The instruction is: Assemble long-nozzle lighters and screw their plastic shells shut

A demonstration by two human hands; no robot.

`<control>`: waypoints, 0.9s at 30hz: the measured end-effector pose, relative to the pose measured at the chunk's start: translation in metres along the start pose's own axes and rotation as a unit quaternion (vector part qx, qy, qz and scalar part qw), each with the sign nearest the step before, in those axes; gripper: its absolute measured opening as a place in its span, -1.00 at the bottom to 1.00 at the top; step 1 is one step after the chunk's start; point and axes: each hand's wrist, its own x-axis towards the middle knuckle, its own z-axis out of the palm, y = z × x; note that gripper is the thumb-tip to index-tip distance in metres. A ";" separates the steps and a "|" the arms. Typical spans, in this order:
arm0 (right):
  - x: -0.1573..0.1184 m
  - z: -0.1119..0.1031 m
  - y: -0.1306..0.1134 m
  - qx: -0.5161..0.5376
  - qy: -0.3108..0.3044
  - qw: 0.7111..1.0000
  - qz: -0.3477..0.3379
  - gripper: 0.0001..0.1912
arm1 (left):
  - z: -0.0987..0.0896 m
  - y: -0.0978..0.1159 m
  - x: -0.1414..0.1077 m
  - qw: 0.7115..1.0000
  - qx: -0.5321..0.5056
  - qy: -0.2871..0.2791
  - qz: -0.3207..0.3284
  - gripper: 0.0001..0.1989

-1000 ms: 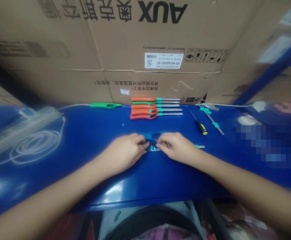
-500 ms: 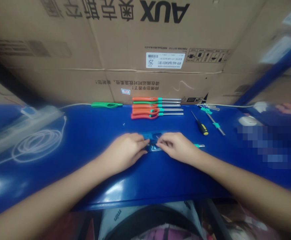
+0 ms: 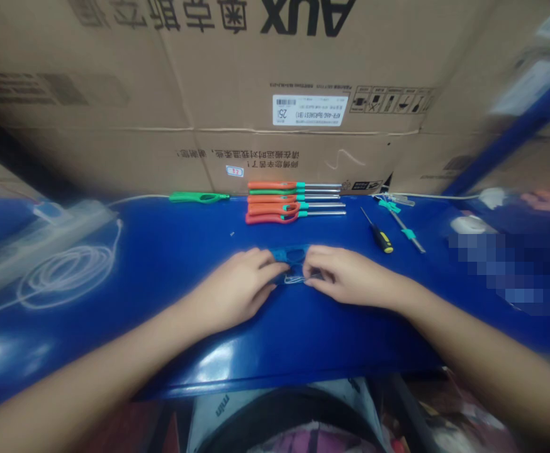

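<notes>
And here we are, right in the gap between the two hands: the blue plastic piece (image 3: 296,255) lies low over the blue surface (image 3: 256,352), squarely in front of the person, its long axis running left to right, from one hand toward the other. The left hand (image 3: 237,286) comes in from the left, its fingers (image 3: 280,268) bent over the near left part of the piece and, by the look of it, grasping it there. Over on the other side, the right hand (image 3: 350,274) is at the right end, fingers (image 3: 313,251) curled in close; whether they have the piece, something small, or nothing between them, I cannot tell. So which hand is nearer? Hardly anything in it: both sets of fingertips are right at the piece, facing each other across its middle, and the pale, thin strand (image 3: 294,279) shows in that opening, along the side toward the person. The piece's far edge is in plain view beyond the fingertips, while both ends are partly hidden by the hands. Farther off, the row of lighters (image 3: 272,219) lies beyond the piece, handles left, metal tubes right, much the same direction as the piece; the screwdriver (image 3: 382,239) sits beyond the right hand and off to its right, slanting.
</notes>
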 end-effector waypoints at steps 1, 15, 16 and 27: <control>0.000 0.001 0.000 -0.003 0.002 1.000 0.000 -0.94 | 0.001 0.001 0.000 1.000 -0.020 0.002 -0.001 -0.68; 0.002 0.006 0.002 -0.013 -0.002 1.000 -0.023 -0.90 | 0.021 0.002 0.005 0.983 -0.173 0.055 -0.013 -0.83; 0.002 0.007 0.001 -0.015 -0.007 1.000 -0.024 -0.91 | 0.021 0.002 0.005 0.982 -0.181 0.053 -0.013 -0.83; 0.000 0.008 0.001 -0.014 -0.021 0.999 -0.035 -0.88 | 0.023 0.004 0.005 0.973 -0.225 0.054 -0.010 -0.84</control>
